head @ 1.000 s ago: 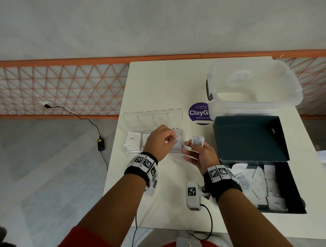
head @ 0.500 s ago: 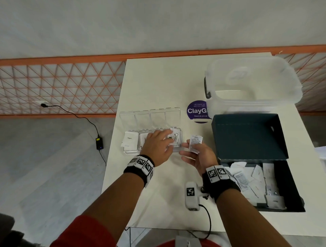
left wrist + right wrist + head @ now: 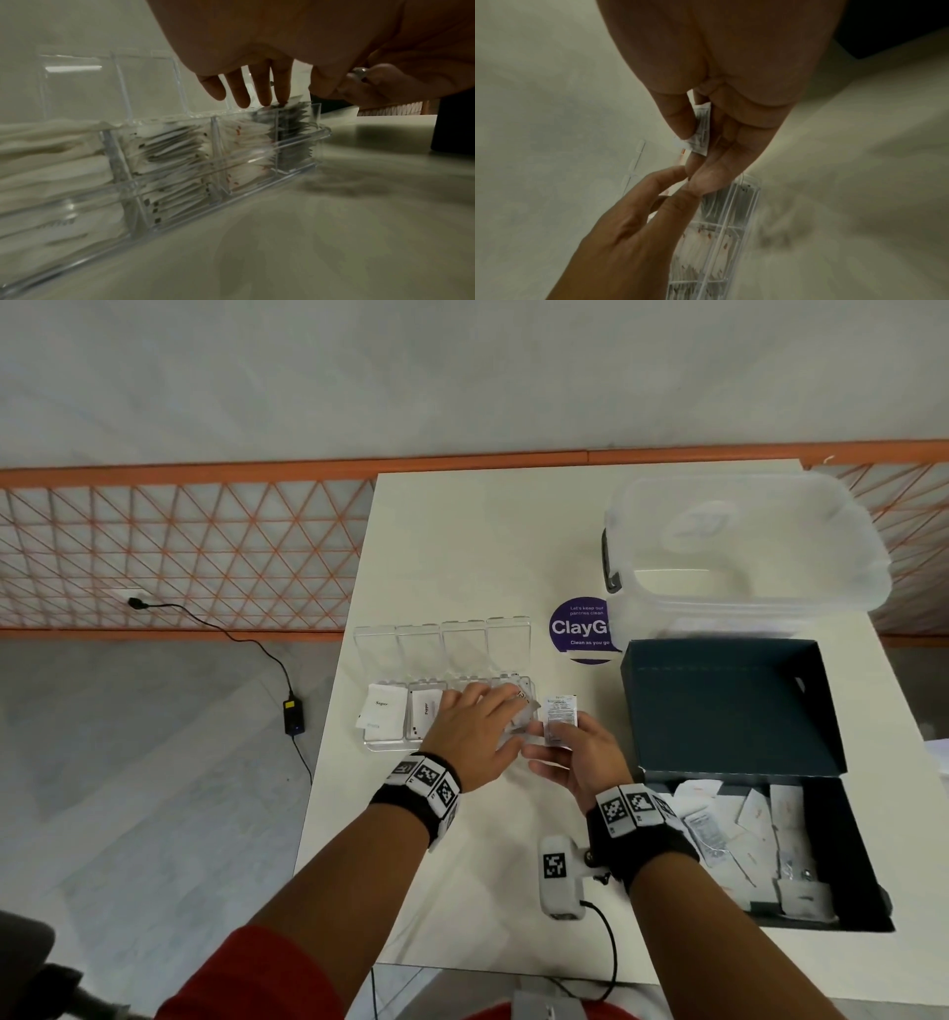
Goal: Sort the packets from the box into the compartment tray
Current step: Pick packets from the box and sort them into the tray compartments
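A clear compartment tray (image 3: 382,744) with its lid (image 3: 441,644) open lies left of centre, and its compartments are stacked with white packets (image 3: 174,146). My left hand (image 3: 477,726) lies flat over the tray's right end. Its straight fingers (image 3: 280,95) press down on the packets in the last compartment. Just right of the tray, my right hand (image 3: 575,752) pinches one white printed packet (image 3: 560,719) upright between thumb and fingers; the right wrist view shows the packet (image 3: 700,132) edge-on. The dark box (image 3: 852,865) at the right holds several loose packets (image 3: 729,819).
A large clear plastic tub (image 3: 744,557) stands behind the box's raised dark lid (image 3: 719,701). A purple round sticker (image 3: 580,629) lies between the tray and the tub. A white tagged device (image 3: 557,875) with a cable sits near the table's front edge. A power adapter (image 3: 293,719) lies on the floor at the left.
My left hand has dropped from above the tray onto its right compartments, and its fingers have gone from curled to flat. The right hand has kept its packet beside the tray.
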Tool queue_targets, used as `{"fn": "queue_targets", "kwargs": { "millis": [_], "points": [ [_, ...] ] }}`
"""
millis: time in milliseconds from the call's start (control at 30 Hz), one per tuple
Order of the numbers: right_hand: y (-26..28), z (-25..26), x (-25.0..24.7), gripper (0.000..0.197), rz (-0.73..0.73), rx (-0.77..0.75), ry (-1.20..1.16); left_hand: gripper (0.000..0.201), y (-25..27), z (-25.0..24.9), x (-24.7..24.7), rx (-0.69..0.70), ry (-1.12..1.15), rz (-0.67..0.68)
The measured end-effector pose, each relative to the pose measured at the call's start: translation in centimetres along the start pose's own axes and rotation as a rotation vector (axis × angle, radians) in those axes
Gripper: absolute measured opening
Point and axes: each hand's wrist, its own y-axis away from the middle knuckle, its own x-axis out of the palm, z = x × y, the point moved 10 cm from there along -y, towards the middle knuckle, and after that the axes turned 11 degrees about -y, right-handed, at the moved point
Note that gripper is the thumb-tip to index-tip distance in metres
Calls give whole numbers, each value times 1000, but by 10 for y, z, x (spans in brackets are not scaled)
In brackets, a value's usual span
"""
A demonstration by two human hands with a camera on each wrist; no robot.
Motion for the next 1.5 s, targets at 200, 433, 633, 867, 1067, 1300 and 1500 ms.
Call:
{"fn": "queue_targets", "kwargs": {
  "millis": [200, 433, 633, 867, 1067, 1300, 1500],
  "points": [
    [2, 2, -8, 21, -26, -3, -14, 42, -7, -3, 4, 16, -10, 43],
    [3, 6, -11, 20, -27, 2, -13, 32, -13, -3, 0, 13, 1, 51],
    [2, 8, -7, 23, -3, -4, -16, 26, -13, 1, -6, -16, 84, 35],
    [8, 21, 0, 41, 17, -97, 41, 22, -3, 31, -43, -326, 701, -144],
    [7, 27, 19, 45, 69, -151, 102, 35, -6, 4, -14, -376, 1117, 216],
    [10, 28, 27, 43, 109, -173, 64, 27, -3, 5, -15, -411, 1255, 106],
    [7, 30, 21, 41, 89, -147, 42, 35, 3, 26, -8, -478, 1123, 91]
  ]
}}
